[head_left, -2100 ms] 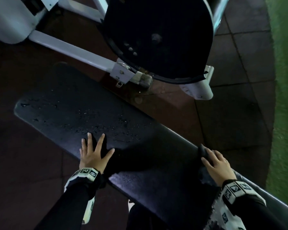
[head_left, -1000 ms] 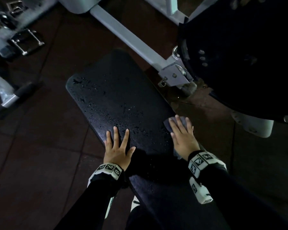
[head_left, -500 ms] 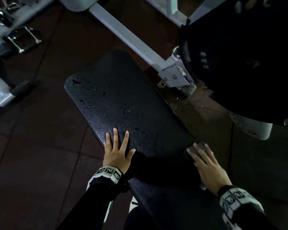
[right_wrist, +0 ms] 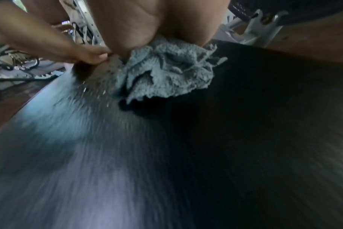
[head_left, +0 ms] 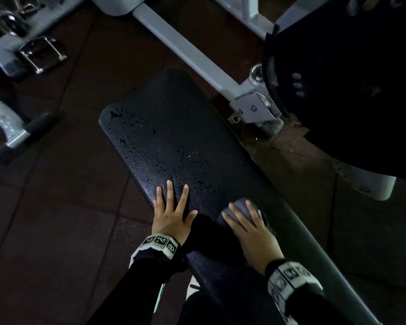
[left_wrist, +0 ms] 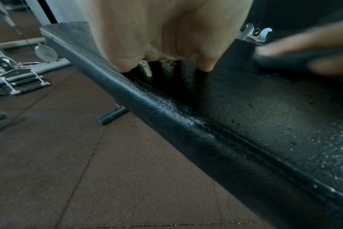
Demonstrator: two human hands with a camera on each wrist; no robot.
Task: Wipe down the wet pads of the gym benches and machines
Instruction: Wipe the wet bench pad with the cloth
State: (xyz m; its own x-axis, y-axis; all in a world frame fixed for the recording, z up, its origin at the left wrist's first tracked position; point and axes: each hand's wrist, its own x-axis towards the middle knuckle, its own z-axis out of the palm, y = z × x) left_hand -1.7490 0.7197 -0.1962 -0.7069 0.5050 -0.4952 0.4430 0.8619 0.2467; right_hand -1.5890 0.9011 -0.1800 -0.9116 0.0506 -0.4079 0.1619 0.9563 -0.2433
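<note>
A long black bench pad (head_left: 164, 137) runs from upper left to lower right, and its far half is beaded with water drops. My left hand (head_left: 172, 207) lies flat on the pad near its left edge, fingers spread and straight. My right hand (head_left: 244, 221) presses a crumpled grey cloth (head_left: 240, 207) onto the middle of the pad, close beside the left hand, fingers straight over it. The right wrist view shows the cloth (right_wrist: 166, 74) bunched under my palm (right_wrist: 147, 23), with the pad (right_wrist: 186, 155) streaked by motion blur. In the left wrist view my palm (left_wrist: 166, 31) rests by the pad's wet seam (left_wrist: 166, 105).
A grey machine beam (head_left: 185, 50) and bracket (head_left: 253, 109) pass close to the pad's far right side. A large black round cover (head_left: 349, 90) stands at the right. A cable handle (head_left: 40, 55) and a grey bar with a black grip (head_left: 14, 137) lie on the dark floor tiles (head_left: 56, 231) at left.
My right hand has slid the cloth from the pad's right edge toward the middle, nearer the left hand. The left hand has stayed flat in place.
</note>
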